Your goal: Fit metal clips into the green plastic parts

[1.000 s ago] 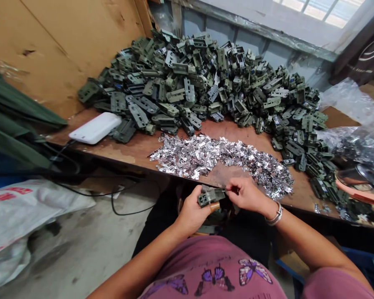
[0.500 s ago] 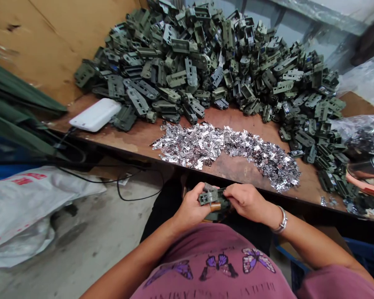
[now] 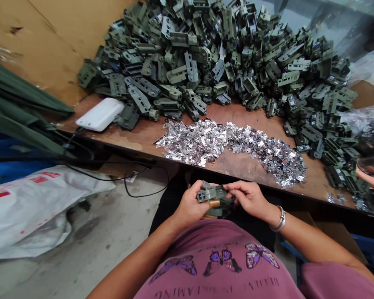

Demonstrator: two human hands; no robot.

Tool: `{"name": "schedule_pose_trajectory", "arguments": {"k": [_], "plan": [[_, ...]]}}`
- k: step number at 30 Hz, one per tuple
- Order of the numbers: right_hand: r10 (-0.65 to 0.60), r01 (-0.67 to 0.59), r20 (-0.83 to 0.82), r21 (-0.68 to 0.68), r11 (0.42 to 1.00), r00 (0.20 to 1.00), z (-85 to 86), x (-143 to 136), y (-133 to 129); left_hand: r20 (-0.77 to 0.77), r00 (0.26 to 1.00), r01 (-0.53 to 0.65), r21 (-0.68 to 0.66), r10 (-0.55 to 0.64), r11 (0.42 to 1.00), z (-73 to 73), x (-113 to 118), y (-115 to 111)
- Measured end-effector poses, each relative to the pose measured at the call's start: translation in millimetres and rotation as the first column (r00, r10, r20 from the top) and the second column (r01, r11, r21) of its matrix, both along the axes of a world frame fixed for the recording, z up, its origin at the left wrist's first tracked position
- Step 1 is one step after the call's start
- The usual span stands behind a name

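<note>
Right hand (image 3: pixel 252 200) now nearer torso (image 3: pixel 218 272), fingers seemingly pinched; left hand (image 3: pixel 188 206) clamps green housing (image 3: pixel 214 192).

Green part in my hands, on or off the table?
Off: the left hand holds the green part in front of the table, clear of its edge.

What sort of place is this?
Probably a small workshop: a worktop carries a large heap of dark green parts and a spread of small shiny pieces, and the left hand holds a green part.
</note>
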State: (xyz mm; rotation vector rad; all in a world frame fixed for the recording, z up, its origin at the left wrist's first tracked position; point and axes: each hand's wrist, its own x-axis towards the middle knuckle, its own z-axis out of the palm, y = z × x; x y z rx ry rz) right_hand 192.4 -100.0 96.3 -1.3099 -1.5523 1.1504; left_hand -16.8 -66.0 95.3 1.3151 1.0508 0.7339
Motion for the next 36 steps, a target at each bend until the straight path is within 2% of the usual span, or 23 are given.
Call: {"name": "schedule_pose_trajectory", "arguments": {"k": [2, 4, 7, 10, 12, 14, 16, 17, 19, 20, 21, 23, 26, 28, 31, 33, 36], "plan": [[-0.177, 0.162, -0.147, -0.11, 0.981, 0.973, -3.0, -4.3, -0.5, 0.007, 0.999, -0.043, 0.009, 0.043, 0.999, -0.1, -0.4, -0.7], [-0.264, 0.186, -0.276, -0.279, 0.942, 0.924, -5.4, -11.8, 2.6, 0.01, 0.998, -0.059, 0.025, 0.059, 0.998, -3.1, 0.8, -2.1], [-0.306, 0.043, -0.47, -0.491, 0.87, 0.828, -7.0, -24.9, 11.2, 0.048, 0.996, -0.081, 0.052, 0.078, 0.995, -12.7, 3.8, -4.6], [-0.357, -0.07, -0.62, -0.556, 0.828, 0.699, -6.1, -32.1, 17.5, 0.119, 0.988, -0.106, 0.036, 0.101, 0.994, -20.4, 1.0, -5.4], [-0.329, -0.141, -0.669, -0.546, 0.825, 0.666, -4.7, -32.5, 18.1, 0.203, 0.979, -0.018, -0.051, 0.028, 0.999, -19.7, -5.8, -4.3], [-0.243, -0.158, -0.651, -0.493, 0.855, 0.719, -3.2, -31.0, 17.5, 0.35, 0.934, 0.135, -0.173, -0.067, 0.976, -14.5, -13.5, -2.6], [-0.078, -0.153, -0.529, -0.379, 0.913, 0.845, -1.3, -29.4, 19.2, 0.458, 0.886, 0.229, -0.306, -0.069, 0.924, -7.5, -18.2, -0.9], [0.03, -0.165, -0.412, -0.295, 0.941, 0.911, 0.0, -28.9, 22.1, 0.469, 0.883, 0.227, -0.375, -0.027, 0.899, -4.3, -18.8, -0.2], [0.183, -0.19, -0.079, -0.086, 0.978, 0.98, 2.8, -28.3, 33.8, 0.428, 0.9, 0.157, -0.497, 0.084, 0.853, 1.0, -16.5, 1.1], [0.188, -0.192, 0.103, 0.026, 0.981, 0.977, 4.1, -28.3, 42.4, 0.407, 0.903, 0.117, -0.54, 0.137, 0.834, 2.9, -14.4, 1.6], [0.146, -0.187, 0.273, 0.13, 0.974, 0.951, 5.1, -28.5, 52.5, 0.399, 0.898, 0.084, -0.568, 0.185, 0.819, 4.5, -12.1, 2.0], [0.033, -0.2, 0.551, 0.246, 0.949, 0.834, 6.1, -30.1, 74.4, 0.418, 0.87, 0.048, -0.599, 0.262, 0.799, 6.8, -8.3, 2.8], [0.019, -0.298, 0.827, 0.181, 0.937, 0.562, 4.8, -32.9, 100.3, 0.451, 0.835, 0.033, -0.615, 0.317, 0.788, 8.6, -6.3, 4.1], [0.031, -0.335, 0.899, 0.13, 0.933, 0.436, 3.4, -30.9, 107.3, 0.439, 0.832, 0.006, -0.618, 0.339, 0.786, 8.4, -7.0, 5.4], [0.03, -0.336, 0.925, 0.107, 0.936, 0.379, 2.8, -14.7, 103.8, 0.401, 0.842, -0.039, -0.623, 0.361, 0.781, 6.0, -9.3, 7.3], [0.039, -0.303, 0.909, 0.097, 0.948, 0.416, 2.8, 3.7, 96.9, 0.383, 0.849, -0.051, -0.626, 0.364, 0.778, 3.2, -10.1, 7.8], [0.034, -0.211, 0.827, 0.103, 0.972, 0.561, 1.6, 31.8, 86.8, 0.373, 0.86, -0.044, -0.626, 0.349, 0.779, -1.6, -8.1, 8.0]]}}
